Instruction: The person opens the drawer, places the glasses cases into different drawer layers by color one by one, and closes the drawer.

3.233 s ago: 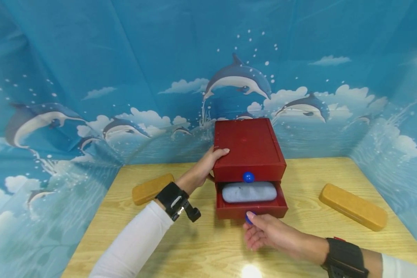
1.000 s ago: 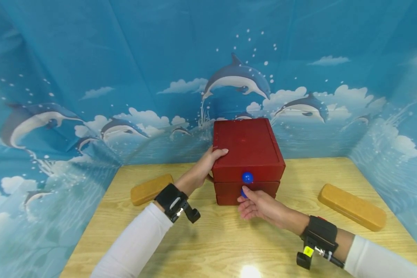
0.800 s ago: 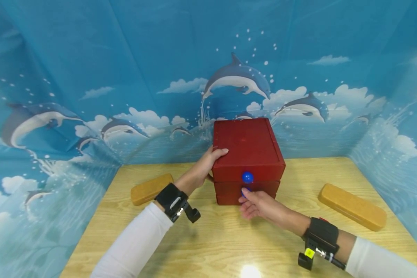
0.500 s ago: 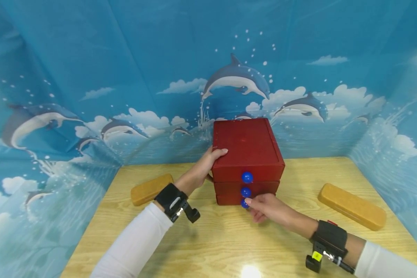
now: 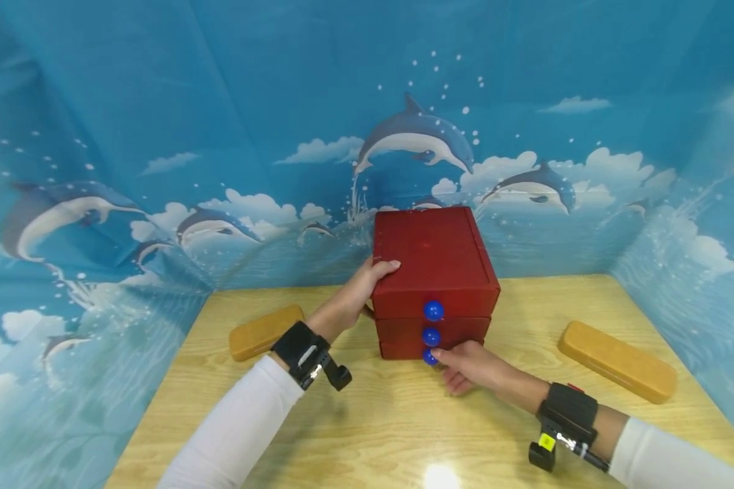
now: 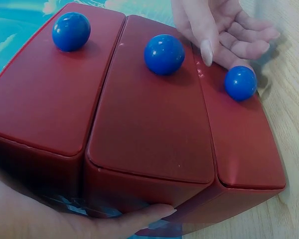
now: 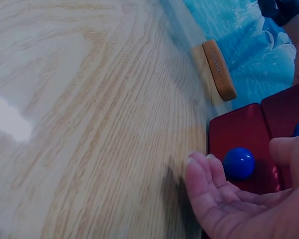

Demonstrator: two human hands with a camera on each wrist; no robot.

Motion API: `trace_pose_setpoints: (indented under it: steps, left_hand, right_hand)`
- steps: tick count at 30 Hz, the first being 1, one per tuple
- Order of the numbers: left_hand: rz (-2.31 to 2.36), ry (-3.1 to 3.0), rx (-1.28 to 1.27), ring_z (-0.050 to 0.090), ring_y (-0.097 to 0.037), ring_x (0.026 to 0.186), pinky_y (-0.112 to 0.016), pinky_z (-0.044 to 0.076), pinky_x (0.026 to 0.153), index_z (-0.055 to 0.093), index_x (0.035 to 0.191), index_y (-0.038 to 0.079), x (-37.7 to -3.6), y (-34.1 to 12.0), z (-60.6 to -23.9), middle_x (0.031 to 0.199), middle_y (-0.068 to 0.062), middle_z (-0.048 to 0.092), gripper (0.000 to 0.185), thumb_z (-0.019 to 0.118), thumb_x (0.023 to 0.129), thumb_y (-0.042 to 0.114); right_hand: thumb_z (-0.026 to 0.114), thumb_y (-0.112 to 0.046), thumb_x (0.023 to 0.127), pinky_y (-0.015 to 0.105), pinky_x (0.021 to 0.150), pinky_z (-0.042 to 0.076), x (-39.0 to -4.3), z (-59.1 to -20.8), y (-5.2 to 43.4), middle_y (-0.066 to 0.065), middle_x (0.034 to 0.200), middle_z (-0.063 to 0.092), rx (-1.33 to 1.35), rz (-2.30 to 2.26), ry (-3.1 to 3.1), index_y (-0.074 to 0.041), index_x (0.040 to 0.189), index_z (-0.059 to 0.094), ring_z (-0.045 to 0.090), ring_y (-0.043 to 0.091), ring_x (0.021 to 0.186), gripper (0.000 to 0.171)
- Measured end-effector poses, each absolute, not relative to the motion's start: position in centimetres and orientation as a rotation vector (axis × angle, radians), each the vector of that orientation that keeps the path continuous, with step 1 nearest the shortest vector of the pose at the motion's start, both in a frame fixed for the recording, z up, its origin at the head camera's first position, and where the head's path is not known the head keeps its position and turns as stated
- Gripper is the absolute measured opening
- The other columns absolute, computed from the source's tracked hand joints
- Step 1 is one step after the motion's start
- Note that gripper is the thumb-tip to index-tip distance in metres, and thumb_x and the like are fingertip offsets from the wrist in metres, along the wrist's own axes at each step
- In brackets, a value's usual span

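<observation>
A red three-drawer chest (image 5: 435,272) stands at the middle of the wooden tabletop (image 5: 373,435), its back toward the dolphin-printed blue backdrop (image 5: 159,136). All three drawers sit flush with the front. Each carries a round blue knob: the top knob (image 5: 433,310), the middle knob (image 5: 431,336) and the bottom knob (image 5: 429,356), one under the other.

The left hand (image 5: 357,292) grips the chest's upper left corner, fingers curled over the top edge and the thumb down the side; the left wrist view shows a fingertip wrapped along the lower edge of the chest (image 6: 139,149).

The right hand (image 5: 471,367) lies just in front of the lowest drawer, palm turned up, fingers loosely bent. Its fingertips (image 6: 236,47) are right beside the bottom knob (image 6: 240,83). Whether they touch it cannot be told; nothing is pinched.

Two tan oblong cases lie flat on the tabletop: the left case (image 5: 266,331) just beyond the left forearm, the right case (image 5: 616,360) well apart toward the right edge. Both wrists wear black straps with small cameras. No writing or label is readable on the chest or the cases.
</observation>
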State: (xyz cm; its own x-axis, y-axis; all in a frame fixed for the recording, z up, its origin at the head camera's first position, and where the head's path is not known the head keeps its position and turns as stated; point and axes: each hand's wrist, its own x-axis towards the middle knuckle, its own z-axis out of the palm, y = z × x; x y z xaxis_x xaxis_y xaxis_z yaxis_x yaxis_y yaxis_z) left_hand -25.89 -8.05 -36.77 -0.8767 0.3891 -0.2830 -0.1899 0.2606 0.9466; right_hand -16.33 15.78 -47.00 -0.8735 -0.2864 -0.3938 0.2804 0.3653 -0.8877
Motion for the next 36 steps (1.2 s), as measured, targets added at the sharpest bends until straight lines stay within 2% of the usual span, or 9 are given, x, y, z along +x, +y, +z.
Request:
trace_pose_setpoints:
  steps: [5, 17, 36]
  left_hand:
    - [1.651, 2.084, 0.156, 0.062, -0.032, 0.122, -0.052, 0.057, 0.080, 0.026, 0.159, 0.032, -25.8, -7.9, -36.7, 0.137, -0.010, 0.061, 0.072, 0.052, 0.099, 0.062]
    - [1.650, 2.085, 0.171, 0.063, -0.032, 0.120, -0.049, 0.057, 0.079, 0.027, 0.158, 0.031, -25.7, -8.0, -36.7, 0.136, -0.011, 0.062, 0.071, 0.052, 0.099, 0.062]
    - [1.666, 2.063, 0.145, 0.061, -0.032, 0.124, -0.052, 0.057, 0.082, 0.025, 0.160, 0.034, -25.8, -7.9, -36.8, 0.138, -0.011, 0.061, 0.075, 0.053, 0.097, 0.063]
  right_hand:
    - [0.057, -0.037, 0.106, 0.036, 0.067, 0.064, -16.6, -47.5, 14.8, 0.012, 0.083, 0.072, 0.002, -1.572, 2.111, 0.013, 0.117, 0.063, 0.072, 0.015, 0.068, 0.052]
    - [0.057, -0.033, 0.107, 0.039, 0.060, 0.063, -16.5, -48.1, 13.9, 0.014, 0.076, 0.072, -0.090, -1.496, 2.312, 0.007, 0.092, 0.070, 0.072, 0.020, 0.062, 0.044]
    - [0.058, -0.036, 0.106, 0.037, 0.057, 0.062, -16.2, -48.1, 14.2, 0.011, 0.074, 0.070, -0.112, -1.440, 2.370, 0.004, 0.086, 0.071, 0.070, 0.019, 0.061, 0.046]
